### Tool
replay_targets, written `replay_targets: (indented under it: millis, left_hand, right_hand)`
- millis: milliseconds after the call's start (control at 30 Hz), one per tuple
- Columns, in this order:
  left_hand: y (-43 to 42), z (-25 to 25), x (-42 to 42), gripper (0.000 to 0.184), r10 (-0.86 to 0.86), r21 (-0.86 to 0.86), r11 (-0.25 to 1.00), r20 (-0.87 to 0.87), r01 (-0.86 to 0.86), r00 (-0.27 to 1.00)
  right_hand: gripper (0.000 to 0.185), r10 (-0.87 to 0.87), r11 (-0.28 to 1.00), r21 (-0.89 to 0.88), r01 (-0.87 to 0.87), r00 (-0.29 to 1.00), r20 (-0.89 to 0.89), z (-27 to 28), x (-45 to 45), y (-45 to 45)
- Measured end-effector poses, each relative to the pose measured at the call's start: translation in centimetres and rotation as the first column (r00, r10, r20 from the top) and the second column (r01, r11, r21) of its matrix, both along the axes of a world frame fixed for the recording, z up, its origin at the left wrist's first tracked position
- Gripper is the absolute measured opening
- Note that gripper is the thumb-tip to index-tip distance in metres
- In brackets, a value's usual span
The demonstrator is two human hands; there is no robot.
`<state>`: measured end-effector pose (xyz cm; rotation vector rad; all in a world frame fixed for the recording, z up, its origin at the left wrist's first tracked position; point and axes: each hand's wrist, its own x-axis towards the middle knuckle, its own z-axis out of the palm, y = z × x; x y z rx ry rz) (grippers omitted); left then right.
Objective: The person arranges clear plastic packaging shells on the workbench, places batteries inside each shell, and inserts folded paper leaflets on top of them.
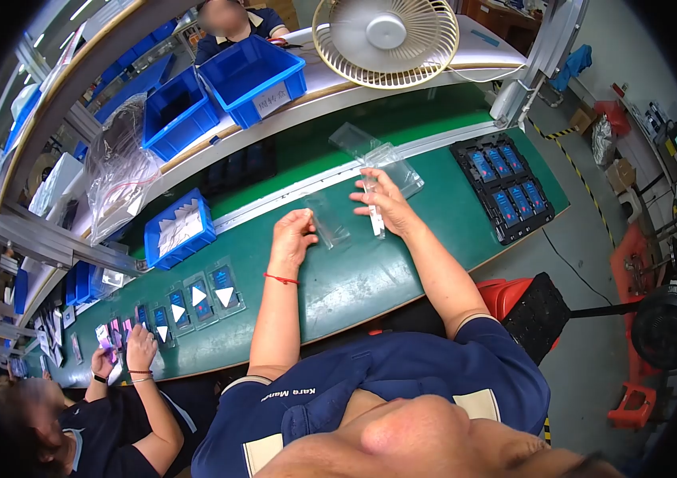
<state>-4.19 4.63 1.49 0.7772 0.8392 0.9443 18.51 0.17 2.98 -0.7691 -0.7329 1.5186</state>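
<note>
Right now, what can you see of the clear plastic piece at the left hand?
The clear plastic piece is see-through, thin-looking and roughly rectangular, with pale glints along it and green showing through. The left hand pinches it near its left edge. It slants over the green table; whether its lower end touches the surface, I can't tell.

Your surface [362, 279] is green, your bracelet [281, 279] red, your shirt [410, 358] navy and cream; the plastic sleeve [327, 224] is colourless, the floor tape [577, 170] yellow-black striped.
</note>
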Motion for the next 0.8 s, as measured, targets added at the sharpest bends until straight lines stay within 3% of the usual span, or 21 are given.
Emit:
replay_targets:
  millis: [33,67,100,200,233,267,300,333,367,400,433,467,500,533,567,633,733,800]
  left_hand:
    - [0.2,0.6,-0.5,0.009,0.007,0.017,1.0,-0.151,-0.004,0.988]
    - [0.4,1.0,-1.1,0.009,0.014,0.034,0.999,-0.299,-0.004,0.954]
    - [0.8,1.0,-1.7,0.01,-0.011,0.013,1.0,-0.337,0.017,0.941]
    - [1.5,1.5,-3.6,0.015,-0.157,-0.04,0.987,-0.395,0.154,0.905]
    - [1.5,1.7,-3.6,0.015,-0.158,-0.041,0.987,-0.396,0.155,0.904]
    - [1.4,1.8,-3.5,0.018,-0.083,0.019,0.992,-0.654,0.126,0.752]
    - [1.4,2.0,-3.4,0.021,0.011,0.085,0.99,-0.847,0.115,0.531]
    - [1.0,2.1,-3.0,0.021,0.012,0.085,0.99,-0.847,0.113,0.531]
    - [0.4,2.2,-2.2,0.022,0.29,0.383,0.911,-0.858,0.151,0.423]
    - [-0.3,2.2,-1.3,0.023,0.554,0.63,0.744,-0.768,0.224,0.321]
    - [-0.9,2.6,-0.3,0.017,0.557,0.698,0.646,-0.707,0.308,0.435]
    - [-2.0,3.0,0.9,0.018,0.612,0.769,0.482,-0.638,0.42,0.467]
    - [-2.7,3.0,2.0,0.027,0.549,0.77,0.365,-0.632,0.523,0.547]
    - [-3.6,2.6,2.9,0.035,0.5,0.72,0.301,-0.678,0.626,0.539]
    - [-4.3,2.0,3.5,0.037,0.435,0.663,0.3,-0.735,0.686,0.52]
    - [-5.0,1.3,3.9,0.04,0.369,0.605,0.295,-0.786,0.74,0.496]
    - [-5.3,1.4,3.9,0.042,0.375,0.536,0.4,-0.836,0.743,0.401]
    - [-5.4,1.8,3.9,0.044,0.441,0.483,0.541,-0.86,0.688,0.256]
  right_hand:
    - [0.07,-0.091,0.989,0.137,0.049,0.944,0.316,-1.0,0.2,0.5]
    - [0.07,-0.212,0.959,0.278,0.052,0.784,0.583,-2.1,0.4,0.9]
    - [0.066,-0.236,0.962,0.271,0.036,0.609,0.757,-1.0,0.2,0.1]
    - [0.071,-0.437,0.896,0.444,0.022,0.219,0.872,-1.1,-1.8,-0.7]
    - [0.068,-0.486,0.872,0.486,0.053,0.19,0.853,-0.8,-1.9,-0.8]
    - [0.068,-0.486,0.873,0.485,0.053,0.191,0.853,-0.8,-1.6,-0.6]
    - [0.066,-0.575,0.816,0.563,0.13,0.079,0.815,-0.7,-0.8,-0.3]
    - [0.065,-0.645,0.744,0.639,0.192,-0.041,0.763,-0.7,0.2,0.1]
    - [0.062,-0.668,0.688,0.686,0.236,-0.164,0.726,-0.6,1.5,0.5]
    - [0.069,-0.577,0.722,0.628,0.292,-0.248,0.778,-0.1,2.6,0.4]
    - [0.071,-0.5,0.746,0.58,0.326,-0.301,0.812,-0.2,3.6,0.4]
    - [0.074,-0.417,0.765,0.532,0.365,-0.349,0.839,-0.3,4.4,0.5]
    - [0.074,-0.414,0.766,0.529,0.366,-0.349,0.841,-0.5,5.2,0.7]
    - [0.076,-0.364,0.823,0.43,0.37,-0.238,0.901,-0.6,5.9,0.9]
    - [0.078,-0.304,0.873,0.328,0.361,-0.125,0.945,-0.8,6.3,0.9]
    - [0.078,-0.31,0.868,0.318,0.382,-0.084,0.947,-0.4,6.0,0.6]
    - [0.077,-0.35,0.843,0.31,0.439,0.009,0.937,0.2,5.7,0.4]
    - [0.076,-0.376,0.826,0.307,0.473,0.055,0.925,0.3,5.7,0.3]
